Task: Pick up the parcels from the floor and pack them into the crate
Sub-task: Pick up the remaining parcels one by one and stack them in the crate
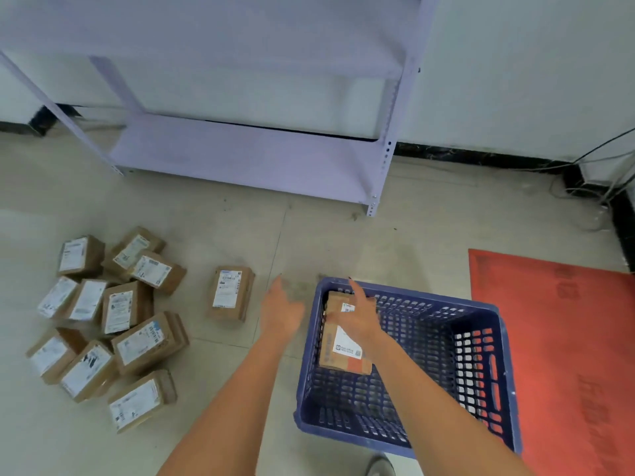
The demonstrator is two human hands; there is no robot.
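Note:
A blue perforated plastic crate stands on the floor at centre right. Against its left wall lie brown parcels with white labels. My right hand reaches into the crate and rests flat on top of them, fingers spread, gripping nothing. My left hand hovers open above the floor just left of the crate. A single parcel lies on the tiles left of that hand. Further left sits a loose pile of several labelled brown parcels.
A pale lilac metal shelf unit stands against the white wall behind. A red mat covers the floor right of the crate. Cables run along the wall at far right. A shoe tip shows at the bottom edge.

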